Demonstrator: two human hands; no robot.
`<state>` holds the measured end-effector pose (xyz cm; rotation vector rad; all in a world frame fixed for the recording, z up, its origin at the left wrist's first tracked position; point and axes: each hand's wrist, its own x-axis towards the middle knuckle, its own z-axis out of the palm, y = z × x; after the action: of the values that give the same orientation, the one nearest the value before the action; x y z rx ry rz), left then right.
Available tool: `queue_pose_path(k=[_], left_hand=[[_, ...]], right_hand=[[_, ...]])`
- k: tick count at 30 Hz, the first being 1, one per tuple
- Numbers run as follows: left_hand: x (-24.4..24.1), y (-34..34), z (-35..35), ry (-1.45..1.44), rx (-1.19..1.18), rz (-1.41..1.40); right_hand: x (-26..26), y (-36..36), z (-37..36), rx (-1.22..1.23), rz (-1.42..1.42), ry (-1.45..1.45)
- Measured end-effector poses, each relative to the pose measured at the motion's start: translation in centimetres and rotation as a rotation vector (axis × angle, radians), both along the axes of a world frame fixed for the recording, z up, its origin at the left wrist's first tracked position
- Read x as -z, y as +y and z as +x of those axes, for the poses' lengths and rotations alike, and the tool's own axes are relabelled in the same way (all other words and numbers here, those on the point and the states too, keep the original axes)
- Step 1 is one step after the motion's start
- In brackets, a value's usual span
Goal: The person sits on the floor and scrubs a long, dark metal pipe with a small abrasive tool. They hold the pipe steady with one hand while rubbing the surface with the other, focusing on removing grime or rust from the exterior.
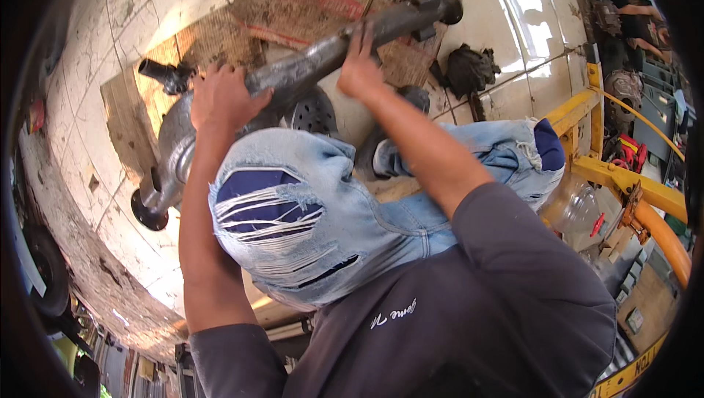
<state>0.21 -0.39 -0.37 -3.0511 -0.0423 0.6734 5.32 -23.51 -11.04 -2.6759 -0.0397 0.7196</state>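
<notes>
A dark metal vehicle axle housing (308,65) slants across the view, above cardboard on the tiled floor. Its rounded centre section (175,117) is at the left, and a round flange (451,4) caps the far right end. My left hand (223,95) grips the tube beside the centre section, thumb spread to the right. Farther along, my right hand (360,65) holds the tube with its fingers laid over the top; its thumb is hidden. Past my left hand a short black pipe-like part (159,70) sticks out. A second flanged end (149,211) shows at the lower left.
Flattened cardboard (324,4) covers part of the tiles. A crumpled black bag or cloth (472,70) lies right of the axle. At the right stand a yellow steel frame (621,178) and a clear plastic container (575,205). Another person (632,13) is at the upper right.
</notes>
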Motion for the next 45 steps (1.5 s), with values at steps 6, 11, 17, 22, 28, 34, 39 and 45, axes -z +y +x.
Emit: queue_pose_path(k=[6,11,17,22,28,34,39,45], left_hand=[[0.0,0.3,-0.1,0.021,-0.003,0.021],[-0.6,0.2,-0.1,-0.004,0.009,0.058],[-0.7,0.0,0.5,0.055,-0.020,0.021],[-0.6,0.0,-0.2,-0.011,0.003,0.034],[-0.3,0.0,1.0,0.017,-0.006,0.022],[0.0,0.6,-0.2,-0.053,-0.005,0.014],[-0.3,-0.1,0.5,0.000,-0.015,0.007],[0.5,0.4,0.1,-0.031,0.010,0.028]], right_hand=[[1.7,-2.1,2.4,-0.036,0.026,-0.115],[1.0,-0.1,-1.0,-0.073,0.100,-0.065],[1.3,-3.2,2.8,-0.038,0.011,-0.105],[2.1,-1.7,-0.6,-0.126,0.055,-0.032],[1.9,-5.6,4.5,-0.077,-0.085,-0.091],[3.5,-5.3,2.9,-0.191,0.035,-0.075],[2.9,-6.6,5.2,-0.100,-0.043,-0.076],[3.2,-8.7,7.0,-0.101,0.004,-0.059]])
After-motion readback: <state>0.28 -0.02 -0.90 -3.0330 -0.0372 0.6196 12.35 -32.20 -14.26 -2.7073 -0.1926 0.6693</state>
